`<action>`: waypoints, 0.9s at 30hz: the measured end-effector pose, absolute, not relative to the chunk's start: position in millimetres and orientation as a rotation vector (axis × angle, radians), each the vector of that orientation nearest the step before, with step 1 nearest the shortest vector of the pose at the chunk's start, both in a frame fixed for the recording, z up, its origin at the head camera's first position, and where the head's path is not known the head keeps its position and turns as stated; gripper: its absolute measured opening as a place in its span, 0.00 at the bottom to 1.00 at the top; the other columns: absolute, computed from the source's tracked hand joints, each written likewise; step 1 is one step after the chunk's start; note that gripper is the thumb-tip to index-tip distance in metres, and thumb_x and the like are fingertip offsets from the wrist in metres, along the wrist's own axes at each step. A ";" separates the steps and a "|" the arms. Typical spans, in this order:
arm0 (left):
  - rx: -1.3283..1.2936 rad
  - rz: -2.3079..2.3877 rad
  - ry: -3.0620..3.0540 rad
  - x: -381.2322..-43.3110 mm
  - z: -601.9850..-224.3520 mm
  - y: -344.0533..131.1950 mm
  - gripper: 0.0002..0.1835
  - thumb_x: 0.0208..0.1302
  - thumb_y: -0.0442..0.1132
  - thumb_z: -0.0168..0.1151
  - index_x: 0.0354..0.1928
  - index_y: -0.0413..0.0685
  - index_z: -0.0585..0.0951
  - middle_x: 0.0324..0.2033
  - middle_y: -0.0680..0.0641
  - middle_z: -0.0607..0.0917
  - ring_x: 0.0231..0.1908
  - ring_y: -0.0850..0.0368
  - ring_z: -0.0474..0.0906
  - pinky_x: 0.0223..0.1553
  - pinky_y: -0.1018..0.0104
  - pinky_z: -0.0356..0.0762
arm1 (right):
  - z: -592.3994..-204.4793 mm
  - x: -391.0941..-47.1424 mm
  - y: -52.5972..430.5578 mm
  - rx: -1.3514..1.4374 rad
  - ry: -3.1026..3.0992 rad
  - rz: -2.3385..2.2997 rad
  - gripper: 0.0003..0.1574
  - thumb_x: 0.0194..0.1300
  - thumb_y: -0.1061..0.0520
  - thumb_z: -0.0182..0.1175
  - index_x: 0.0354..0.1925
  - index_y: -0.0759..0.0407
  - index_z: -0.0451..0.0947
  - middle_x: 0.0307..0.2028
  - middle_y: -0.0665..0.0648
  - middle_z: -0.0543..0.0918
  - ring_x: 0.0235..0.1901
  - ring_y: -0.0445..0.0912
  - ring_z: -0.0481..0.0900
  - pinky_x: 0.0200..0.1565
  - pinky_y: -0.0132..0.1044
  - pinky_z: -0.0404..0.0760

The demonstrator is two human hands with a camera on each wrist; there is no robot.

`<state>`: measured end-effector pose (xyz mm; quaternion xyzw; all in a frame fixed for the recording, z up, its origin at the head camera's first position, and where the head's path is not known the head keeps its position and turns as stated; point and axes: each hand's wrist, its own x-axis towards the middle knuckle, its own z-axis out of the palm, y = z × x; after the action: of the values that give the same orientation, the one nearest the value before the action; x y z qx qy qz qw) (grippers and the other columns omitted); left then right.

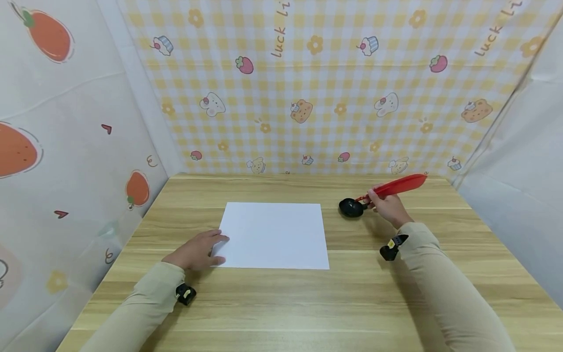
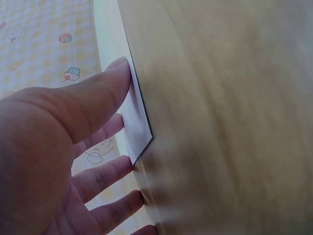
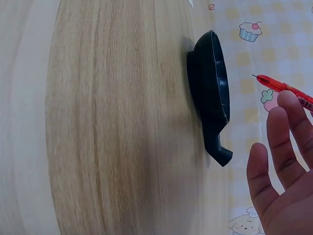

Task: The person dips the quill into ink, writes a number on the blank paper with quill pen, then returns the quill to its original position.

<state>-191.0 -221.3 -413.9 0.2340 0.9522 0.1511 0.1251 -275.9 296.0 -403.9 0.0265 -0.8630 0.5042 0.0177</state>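
Observation:
A white sheet of paper (image 1: 274,235) lies flat on the table. My left hand (image 1: 198,251) rests at its left edge, fingers spread and relaxed, with thumb and fingertips at the near corner in the left wrist view. On the right, my right hand (image 1: 391,209) holds a red feather pen (image 1: 402,185), its plume slanting up and right. The pen's fine tip (image 3: 255,76) points toward a small black pan-shaped dish (image 1: 350,208) with a short bent handle. That dish stands on the tabletop, apart from the fingers in the right wrist view.
The wood-grain table (image 1: 272,303) runs back to a yellow checked cloth (image 1: 281,83). Printed white sheeting (image 1: 83,98) hangs on the left, plain white sheeting (image 1: 523,161) on the right. Each wrist wears a small black camera.

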 end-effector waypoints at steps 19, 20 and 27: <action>0.703 0.437 2.787 -193.5 -418.0 -222.3 0.30 0.63 0.45 0.66 0.64 0.38 0.72 0.66 0.30 0.65 0.65 0.31 0.60 0.62 0.38 0.60 | -406.4 -280.1 291.9 0.139 -2.766 1.552 0.14 0.76 0.54 0.49 0.49 0.64 0.68 0.44 0.67 0.81 0.42 0.56 0.78 0.41 0.37 0.74; 0.703 0.436 2.787 -193.5 -418.0 -222.4 0.30 0.64 0.45 0.66 0.64 0.38 0.72 0.66 0.30 0.65 0.65 0.31 0.60 0.62 0.38 0.60 | -405.7 -280.0 291.3 0.133 -2.776 1.555 0.15 0.76 0.53 0.48 0.50 0.64 0.69 0.45 0.67 0.80 0.43 0.57 0.77 0.42 0.37 0.74; 0.700 0.439 2.781 -193.6 -418.0 -222.6 0.30 0.64 0.45 0.66 0.64 0.38 0.72 0.66 0.29 0.65 0.65 0.31 0.59 0.62 0.38 0.60 | -402.3 -278.9 288.2 0.114 -2.840 1.532 0.16 0.76 0.53 0.49 0.50 0.65 0.70 0.43 0.64 0.81 0.43 0.59 0.77 0.42 0.40 0.74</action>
<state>-193.6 -222.6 -418.0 0.2395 0.9517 0.1502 0.1200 -278.9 288.2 -402.3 0.0352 -0.8787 0.4742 -0.0435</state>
